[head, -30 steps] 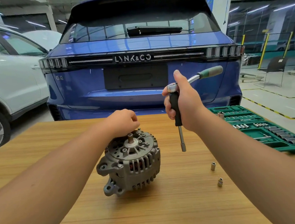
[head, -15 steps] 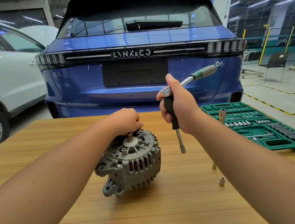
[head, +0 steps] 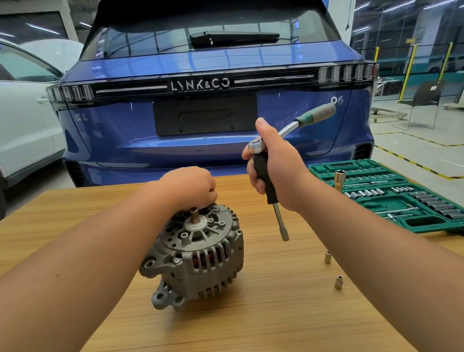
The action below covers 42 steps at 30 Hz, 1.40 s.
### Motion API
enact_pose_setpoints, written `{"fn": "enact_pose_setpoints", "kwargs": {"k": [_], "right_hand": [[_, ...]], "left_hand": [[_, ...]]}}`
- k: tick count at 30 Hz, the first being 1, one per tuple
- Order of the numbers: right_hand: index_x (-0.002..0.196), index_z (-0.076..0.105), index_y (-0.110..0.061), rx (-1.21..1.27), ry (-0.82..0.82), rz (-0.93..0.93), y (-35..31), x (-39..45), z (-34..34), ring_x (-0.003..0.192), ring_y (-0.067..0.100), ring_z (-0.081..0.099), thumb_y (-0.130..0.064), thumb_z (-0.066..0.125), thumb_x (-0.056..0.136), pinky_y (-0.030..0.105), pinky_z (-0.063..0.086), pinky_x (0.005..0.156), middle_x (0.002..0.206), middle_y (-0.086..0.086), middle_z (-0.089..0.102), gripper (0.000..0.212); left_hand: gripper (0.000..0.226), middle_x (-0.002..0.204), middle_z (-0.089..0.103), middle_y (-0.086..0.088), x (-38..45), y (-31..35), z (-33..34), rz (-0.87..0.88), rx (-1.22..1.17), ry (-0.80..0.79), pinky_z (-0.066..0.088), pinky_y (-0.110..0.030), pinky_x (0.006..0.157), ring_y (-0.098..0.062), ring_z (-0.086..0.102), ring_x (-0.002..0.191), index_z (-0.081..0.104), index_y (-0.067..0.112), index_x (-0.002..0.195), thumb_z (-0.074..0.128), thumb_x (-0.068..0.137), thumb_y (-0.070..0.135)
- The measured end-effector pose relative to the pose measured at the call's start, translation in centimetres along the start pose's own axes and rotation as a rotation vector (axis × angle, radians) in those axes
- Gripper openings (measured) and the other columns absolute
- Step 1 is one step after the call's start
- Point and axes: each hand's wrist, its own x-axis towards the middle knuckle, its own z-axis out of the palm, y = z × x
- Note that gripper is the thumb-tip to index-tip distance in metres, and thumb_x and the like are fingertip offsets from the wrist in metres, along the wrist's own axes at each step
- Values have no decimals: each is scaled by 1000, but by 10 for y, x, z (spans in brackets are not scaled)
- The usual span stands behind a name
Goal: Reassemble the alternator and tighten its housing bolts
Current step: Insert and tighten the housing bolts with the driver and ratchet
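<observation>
Alternator (head: 195, 255) sits tilted on wooden table (head: 265, 326), shaft end up. Left hand (head: 190, 188) rests on housing's far rim, fingers curled; what they pinch cannot be told. Right hand (head: 276, 169) grips black-handled extension driver (head: 271, 192), ratchet (head: 293, 128) on top, tip in air right of alternator. 2 loose sockets (head: 328, 256) beside right forearm. Green socket case (head: 393, 199) at table's right; blue car (head: 213, 99) behind.

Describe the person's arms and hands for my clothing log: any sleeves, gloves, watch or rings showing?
Both forearms are bare as far as the picture shows, with no sleeve edge in view. The left hand and right hand wear no gloves. No watch or wristband shows on either wrist, and no ring on the visible fingers.
</observation>
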Motion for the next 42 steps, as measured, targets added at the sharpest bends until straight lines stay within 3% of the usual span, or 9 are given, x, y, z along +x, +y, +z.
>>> {"fn": "enact_pose_setpoints", "kwargs": {"k": [4,7,12,17,20,24,29,36,42], "right_hand": [[76,64,-15,-19,-16,-1,2,-2,-1,40,16,46,-75,46,85,24,39,40,54,4,56,63],[76,64,-15,-40,-30,-14,3,-1,1,41,17,47,-75,45,84,25,39,40,55,5,57,63],[77,63,-14,-22,-58,-25,6,-1,11,40,17,46,-74,45,84,25,38,40,54,6,57,64],[77,62,-13,-27,-67,-11,8,-3,16,40,18,44,-75,45,82,24,38,40,54,7,56,64],[78,62,-13,-28,-63,-8,8,-4,17,40,17,45,-73,44,88,24,38,40,54,6,56,63],[82,62,-12,-29,-55,8,8,-4,19,41,17,46,-72,43,92,24,38,41,55,6,57,63],[85,64,-12,-29,-58,13,10,-4,21,41,16,47,-72,43,92,25,40,40,56,5,57,64],[82,63,-13,8,20,12,7,1,14,42,16,47,-73,46,90,25,39,40,55,5,56,64],[81,63,-12,57,90,31,-4,2,6,41,16,47,-73,46,92,25,41,41,54,5,56,63]], "left_hand": [[31,91,61,5,0,1,-5,39,-6,27,43,-30,62,-14,59,82,67,25,88,53,101,49],[11,88,61,13,-3,0,-13,15,-169,-23,40,-25,61,-11,59,84,64,32,87,63,97,36],[8,89,64,10,-4,-2,-17,-25,-243,-105,37,-22,59,-5,56,79,68,28,94,62,99,26],[36,90,60,2,-7,2,-10,-57,-161,-183,40,-32,72,-17,58,85,65,12,115,43,108,40],[34,95,58,3,-8,2,-7,-39,-198,-155,39,-32,76,-18,57,92,63,15,120,43,109,39],[32,85,56,5,-9,2,-9,18,-152,-76,37,-30,66,-15,55,81,66,15,106,46,108,40],[43,78,55,0,-10,2,-8,-4,-135,13,34,-30,58,-12,49,67,51,19,76,37,110,42],[43,80,54,-3,-18,0,-45,-22,-234,156,31,-31,56,-17,49,70,50,17,80,32,111,41],[40,80,59,2,-40,21,-72,170,-231,22,33,-28,58,-11,54,70,61,23,87,38,108,48]]}}
